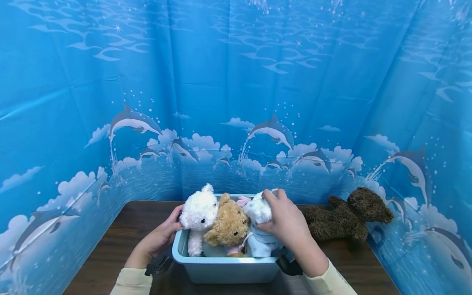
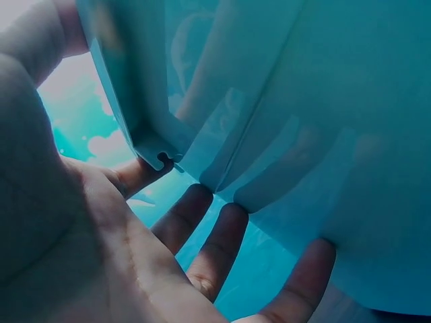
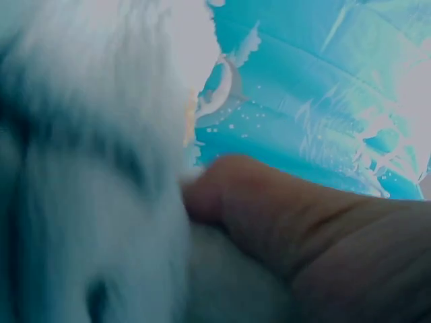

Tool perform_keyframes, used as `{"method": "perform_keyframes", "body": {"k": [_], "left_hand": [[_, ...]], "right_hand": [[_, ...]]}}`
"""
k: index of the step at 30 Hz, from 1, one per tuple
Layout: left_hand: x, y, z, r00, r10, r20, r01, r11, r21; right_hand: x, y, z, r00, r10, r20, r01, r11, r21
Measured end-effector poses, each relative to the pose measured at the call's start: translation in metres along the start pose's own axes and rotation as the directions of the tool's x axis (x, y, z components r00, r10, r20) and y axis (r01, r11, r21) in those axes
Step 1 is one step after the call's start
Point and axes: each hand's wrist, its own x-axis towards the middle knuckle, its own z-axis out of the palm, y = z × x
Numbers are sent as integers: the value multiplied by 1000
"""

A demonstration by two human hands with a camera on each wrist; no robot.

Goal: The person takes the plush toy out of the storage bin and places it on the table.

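Toy (image 1: 258, 211) head half hidden under right hand (image 1: 285, 223), bin (image 1: 221, 268) front cut off.

Three plush toys are sitting in one bin (image 1: 221, 268): two white (image 1: 199, 211) (image 1: 258, 211), one tan (image 1: 228, 225); one brown bear (image 1: 350, 215) is lying outside; two hands (image 1: 158, 239) (image 1: 289, 223) are showing.

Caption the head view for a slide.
Right hand grips a white plush toy in pale blue clothes inside a light blue plastic bin; left hand steadies the bin's side.
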Motion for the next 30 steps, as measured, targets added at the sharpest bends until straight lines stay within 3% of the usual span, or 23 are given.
{"method": "perform_keyframes", "body": {"k": [6,13,21,25,30], "left_hand": [[0,1,-1,1000,-2,4,2,1000,8],[-1,-3,-4,1000,12,19,-12,1000,9],[-2,-3,-3,1000,1,13,-1,1000,-11],[-3,-2,-2,1000,3,16,-3,1000,-13],[0,-1,-2,1000,9,11,-8,1000,-9]], "right_hand": [[-6,-7,-4,993,69,-100,-64,997,52],[-20,-9,-19,972,8,-236,10,997,73],[-40,-11,-29,954,24,-300,17,991,131],[-47,-11,-31,931,17,-364,34,990,133],[-48,-11,-35,878,39,-476,49,984,171]]}}
